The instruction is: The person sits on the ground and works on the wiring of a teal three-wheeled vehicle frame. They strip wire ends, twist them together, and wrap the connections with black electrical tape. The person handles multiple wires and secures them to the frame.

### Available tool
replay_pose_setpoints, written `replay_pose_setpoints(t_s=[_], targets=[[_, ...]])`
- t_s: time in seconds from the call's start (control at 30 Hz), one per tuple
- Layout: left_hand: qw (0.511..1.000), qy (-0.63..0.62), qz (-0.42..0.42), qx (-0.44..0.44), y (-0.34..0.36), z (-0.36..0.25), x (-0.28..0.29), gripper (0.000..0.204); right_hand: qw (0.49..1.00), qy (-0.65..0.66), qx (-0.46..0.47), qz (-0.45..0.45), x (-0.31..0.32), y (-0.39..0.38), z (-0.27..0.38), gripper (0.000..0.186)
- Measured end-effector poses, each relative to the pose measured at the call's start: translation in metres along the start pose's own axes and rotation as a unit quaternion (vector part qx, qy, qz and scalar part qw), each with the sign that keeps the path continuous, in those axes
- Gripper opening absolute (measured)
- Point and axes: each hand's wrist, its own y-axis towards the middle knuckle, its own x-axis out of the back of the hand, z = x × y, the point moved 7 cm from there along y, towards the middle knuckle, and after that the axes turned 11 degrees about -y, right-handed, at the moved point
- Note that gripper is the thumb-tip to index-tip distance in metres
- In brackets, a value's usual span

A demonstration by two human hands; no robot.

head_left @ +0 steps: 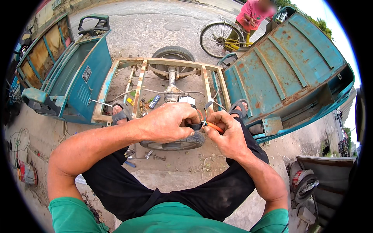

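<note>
In the middle, my left hand (167, 122) is closed, its curled fingers on a small black piece (193, 126), too hidden to name exactly. Right beside it, my right hand (229, 138) grips an orange curved piece (214, 127), perhaps a tool handle or cable, with thumb and forefinger close to the black piece. Thin red and orange wires (200, 115) rise between my hands. Behind them, a silver box (187, 99) sits by the axle (171, 79) inside a rusty, pale metal frame (143, 72). My sandalled feet rest at either side of the frame.
Rusty teal body sections flank the frame, left (74, 77) and right (279, 70). A wheel (175, 52) stands behind, another below my hands. Wrenches (149, 154) and small tools (154, 101) lie on the ground. A person in pink (250, 15) stands with a yellow bicycle (217, 40).
</note>
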Motion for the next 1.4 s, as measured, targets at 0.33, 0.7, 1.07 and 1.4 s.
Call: replay_pose_setpoints(t_s=[0.33, 0.7, 1.07, 1.4], targets=[[0.997, 0.020, -0.069, 0.013, 0.000, -0.002, 0.008, 0.029, 0.987, 0.100, -0.110, 0.064, -0.004, 0.004, -0.004, 0.044], [0.995, 0.056, -0.074, -0.034, -0.003, -0.012, 0.001, 0.027, 0.993, 0.004, -0.115, 0.031, -0.001, 0.004, 0.001, 0.030], [0.992, 0.084, -0.081, -0.040, 0.001, -0.019, 0.000, 0.024, 0.998, -0.058, -0.014, 0.032, 0.002, 0.011, 0.003, 0.029], [0.994, 0.064, -0.088, -0.031, 0.010, -0.031, -0.011, 0.022, 0.989, -0.109, 0.044, -0.086, 0.011, 0.007, 0.001, 0.029]])
